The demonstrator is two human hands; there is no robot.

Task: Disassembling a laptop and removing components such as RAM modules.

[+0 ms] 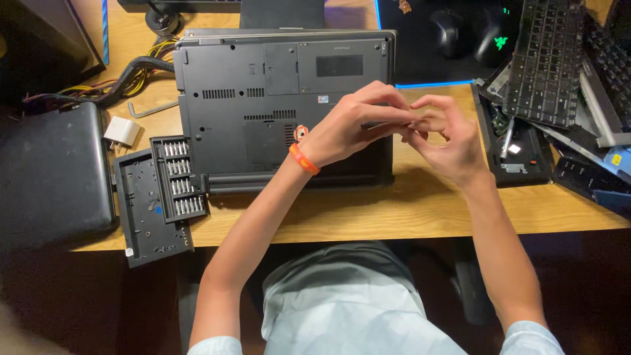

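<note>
A dark grey laptop (263,85) lies upside down on the wooden desk (394,210), its base panel facing up. My left hand (348,128) hovers over the laptop's right front corner, an orange band on its wrist. Its fingers pinch a thin dark tool, likely a small screwdriver (381,125), lying crosswise. My right hand (447,135) meets it fingertip to fingertip, pinching the tool's right end. What sits at the tip is too small to tell.
An open bit set case (161,194) with several metal bits lies left of the laptop. A white charger plug (121,131), an L-shaped key (148,112) and cables (125,75) are at the back left. Stacked laptop parts and keyboards (545,66) fill the right; two mice (473,33) sit behind.
</note>
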